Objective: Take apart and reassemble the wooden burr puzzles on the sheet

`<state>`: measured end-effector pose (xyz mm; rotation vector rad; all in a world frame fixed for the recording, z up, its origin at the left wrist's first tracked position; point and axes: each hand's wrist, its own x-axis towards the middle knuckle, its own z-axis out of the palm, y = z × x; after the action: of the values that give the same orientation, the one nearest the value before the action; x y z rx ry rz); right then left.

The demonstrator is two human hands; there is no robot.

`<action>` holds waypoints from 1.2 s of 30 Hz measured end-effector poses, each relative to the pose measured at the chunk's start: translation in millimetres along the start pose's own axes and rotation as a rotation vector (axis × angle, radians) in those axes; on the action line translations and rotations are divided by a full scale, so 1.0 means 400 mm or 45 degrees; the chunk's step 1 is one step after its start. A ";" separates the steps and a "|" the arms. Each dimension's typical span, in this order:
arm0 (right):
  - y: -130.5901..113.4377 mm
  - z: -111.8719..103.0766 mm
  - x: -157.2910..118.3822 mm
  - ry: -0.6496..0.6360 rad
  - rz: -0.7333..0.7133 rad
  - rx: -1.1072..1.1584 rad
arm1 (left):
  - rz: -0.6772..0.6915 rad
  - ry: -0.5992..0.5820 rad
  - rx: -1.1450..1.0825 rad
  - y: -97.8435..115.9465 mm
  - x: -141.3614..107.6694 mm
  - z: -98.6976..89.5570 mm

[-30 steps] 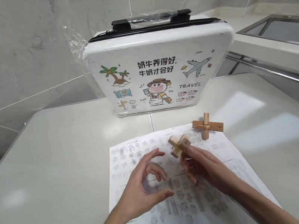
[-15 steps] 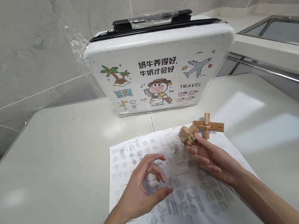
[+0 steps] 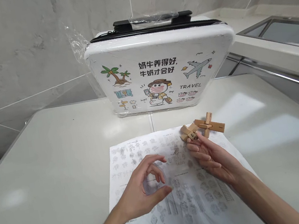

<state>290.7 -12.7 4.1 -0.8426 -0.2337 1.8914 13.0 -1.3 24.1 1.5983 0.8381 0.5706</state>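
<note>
My right hand (image 3: 216, 158) has its thumb and index fingertips closed on the near end of a small wooden burr puzzle (image 3: 189, 131), on a block marked with a 3. The other fingers curl loosely below. Against the puzzle's right side rests a second wooden puzzle (image 3: 211, 126), cross-shaped, made of a round rod and flat bars. My left hand (image 3: 146, 184) is over the paper, fingers curved and apart from the thumb, with nothing in it. Under both hands lies a printed instruction sheet (image 3: 136, 174) with rows of small diagrams.
A white suitcase (image 3: 125, 51) with cartoon prints and clear plastic wrap stands at the back of the pale table (image 3: 57, 172). Behind it is a grey tiled wall (image 3: 28, 44). A ledge with a metal-framed panel (image 3: 284, 32) is at the right.
The puzzle at my right hand has shifted slightly right and up, against the cross-shaped one, which has tilted a little. My left hand has hardly moved.
</note>
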 end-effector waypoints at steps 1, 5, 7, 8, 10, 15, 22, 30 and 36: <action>0.001 0.000 0.000 -0.003 0.001 -0.003 | -0.003 -0.002 0.004 0.000 0.000 0.000; 0.009 0.005 -0.005 0.002 0.052 -0.061 | 0.018 -0.002 0.003 -0.002 0.000 -0.001; 0.018 0.011 -0.009 -0.020 0.083 -0.174 | 0.037 -0.004 -0.006 -0.004 0.001 -0.002; 0.024 0.014 -0.011 -0.054 0.091 -0.247 | 0.043 -0.007 -0.011 -0.004 0.001 -0.002; 0.036 0.018 -0.015 -0.162 0.093 -0.391 | 0.050 -0.011 -0.017 -0.004 0.002 -0.004; 0.054 0.020 -0.023 -0.352 0.058 -0.568 | -0.018 -0.042 0.006 0.005 0.005 -0.007; 0.050 0.023 -0.023 -0.372 0.041 -0.608 | -0.107 -0.088 -0.090 -0.006 0.004 -0.011; 0.052 0.019 -0.019 -0.387 0.042 -0.642 | -0.056 -0.073 -0.184 -0.024 0.007 -0.029; 0.053 0.016 -0.014 -0.390 0.036 -0.634 | -0.078 -0.022 -0.340 -0.037 0.010 -0.037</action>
<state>272.6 -26.1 0.4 -0.8740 -0.9133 2.0157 1.2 12.1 12.1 1.3288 0.7609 0.5978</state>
